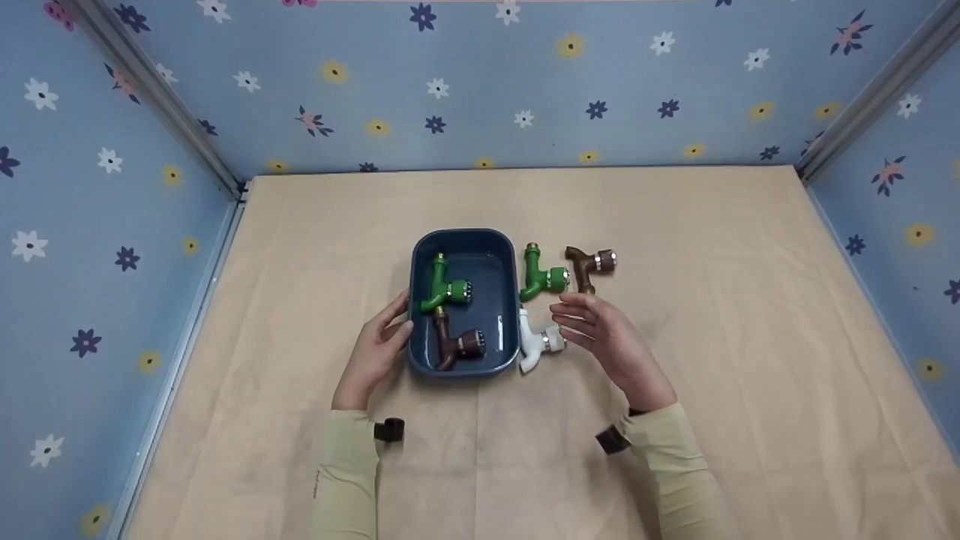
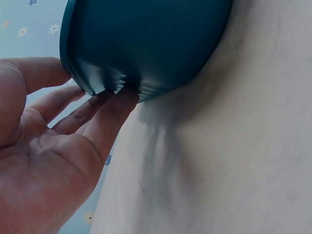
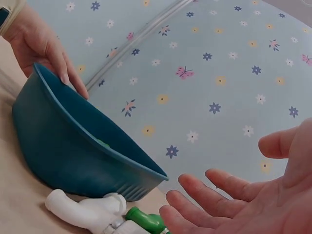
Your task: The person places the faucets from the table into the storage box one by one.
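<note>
A dark blue plastic basin (image 1: 497, 309) stands on the table with a green tap (image 1: 438, 285) and a brown tap (image 1: 445, 341) inside. My left hand (image 1: 373, 351) touches the basin's left side, its thumb near the rim and its fairly straight fingers against the outer wall (image 2: 141, 53). Right of the basin lie a white tap (image 1: 532, 345), a second green tap (image 1: 534, 279) and a second brown tap (image 1: 582, 266). Beside the white tap is my right hand (image 1: 619, 349), fingers extended and palm bare in the right wrist view, partly covering that tap's knob in the head view.
A beige cloth (image 1: 300, 247) covers the table. Blue flowered panels (image 1: 495, 90) enclose the back and both sides, with metal posts (image 1: 150, 90) at the corners. Black wrist mounts (image 1: 389, 430) sit at both sleeves.
</note>
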### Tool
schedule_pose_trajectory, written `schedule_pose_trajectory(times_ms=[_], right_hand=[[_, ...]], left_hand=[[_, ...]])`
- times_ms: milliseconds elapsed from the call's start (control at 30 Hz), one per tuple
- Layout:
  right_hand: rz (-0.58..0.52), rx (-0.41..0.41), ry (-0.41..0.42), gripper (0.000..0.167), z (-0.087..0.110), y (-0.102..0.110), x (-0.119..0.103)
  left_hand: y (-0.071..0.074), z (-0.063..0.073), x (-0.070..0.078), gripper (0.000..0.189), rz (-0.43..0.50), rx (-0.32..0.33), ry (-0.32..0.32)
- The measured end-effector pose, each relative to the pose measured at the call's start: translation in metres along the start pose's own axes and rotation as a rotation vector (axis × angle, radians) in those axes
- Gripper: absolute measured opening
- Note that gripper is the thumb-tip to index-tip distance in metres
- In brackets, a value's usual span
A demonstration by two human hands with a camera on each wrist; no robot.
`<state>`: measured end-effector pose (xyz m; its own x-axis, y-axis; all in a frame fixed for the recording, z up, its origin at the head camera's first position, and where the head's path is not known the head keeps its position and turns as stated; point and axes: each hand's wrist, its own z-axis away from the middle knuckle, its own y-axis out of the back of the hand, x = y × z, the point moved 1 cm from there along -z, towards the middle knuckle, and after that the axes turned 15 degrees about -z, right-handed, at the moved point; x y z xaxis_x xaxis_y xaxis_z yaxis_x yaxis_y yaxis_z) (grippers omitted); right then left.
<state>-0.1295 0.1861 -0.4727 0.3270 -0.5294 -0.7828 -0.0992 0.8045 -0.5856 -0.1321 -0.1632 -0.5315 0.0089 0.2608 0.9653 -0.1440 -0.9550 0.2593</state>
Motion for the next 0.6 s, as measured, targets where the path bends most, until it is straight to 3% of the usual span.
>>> schedule_pose_trajectory(times_ms=[133, 600], right_hand=[[-0.016, 0.002, 0.015, 0.044, 0.001, 0.007, 0.002], [0.078, 0.047, 0.013, 0.047, 0.001, 0.03, 0.005]], left_hand=[[0.0, 0.001, 0.001, 0.051, -0.006, 0.003, 0.015], [-0.001, 0.001, 0.002, 0.052, -0.01, 0.015, 0.017]])
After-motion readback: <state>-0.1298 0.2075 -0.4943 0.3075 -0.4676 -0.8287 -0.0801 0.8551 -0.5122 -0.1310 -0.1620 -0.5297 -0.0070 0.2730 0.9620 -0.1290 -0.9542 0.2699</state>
